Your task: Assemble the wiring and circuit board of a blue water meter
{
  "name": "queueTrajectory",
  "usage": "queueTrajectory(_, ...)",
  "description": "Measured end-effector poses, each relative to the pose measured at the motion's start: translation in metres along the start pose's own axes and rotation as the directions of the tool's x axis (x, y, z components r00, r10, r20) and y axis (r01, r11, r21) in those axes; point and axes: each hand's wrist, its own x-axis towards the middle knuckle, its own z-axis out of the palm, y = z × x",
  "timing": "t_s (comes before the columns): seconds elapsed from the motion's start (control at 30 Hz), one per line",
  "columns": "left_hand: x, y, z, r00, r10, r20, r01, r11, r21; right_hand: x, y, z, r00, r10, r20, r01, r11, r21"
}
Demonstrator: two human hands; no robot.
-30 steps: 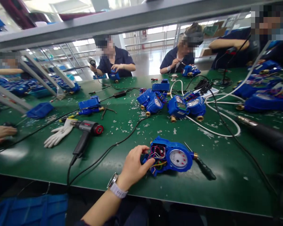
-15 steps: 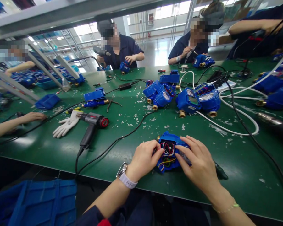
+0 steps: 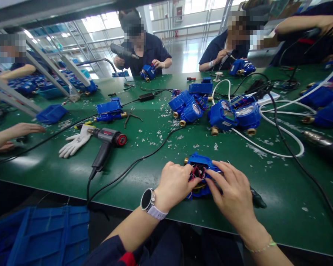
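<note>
The blue water meter (image 3: 201, 162) lies at the green table's (image 3: 155, 155) 6 o'clock edge. The right hand (image 3: 233, 195), absent a second ago, now rests spread-fingered over its dial. The left hand (image 3: 175, 183) grips its 9 o'clock side, thumb at the red wiring (image 3: 197, 172). Two-handed work on the wiring has begun.

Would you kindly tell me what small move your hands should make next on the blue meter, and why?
Probably tuck the red wires deeper into the blue meter: both the left hand and right hand grip it at its open cavity, where wires sit exposed.
</note>
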Motion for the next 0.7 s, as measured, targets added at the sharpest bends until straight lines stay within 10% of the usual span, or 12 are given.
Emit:
queueTrajectory(0.4, 0.001, -0.012, 0.001, 0.997, 0.016, 0.074, 0.030, 0.819, -0.574, -0.005, -0.003, -0.001, 0.999, 0.049, -0.022, -0.047, 0.997, 0.055)
queueTrajectory(0.7, -0.002, -0.013, 0.004, 0.992, 0.004, 0.124, 0.084, 0.712, -0.698, -0.006, -0.004, -0.001, 0.997, 0.078, -0.022, -0.076, 0.994, 0.073)
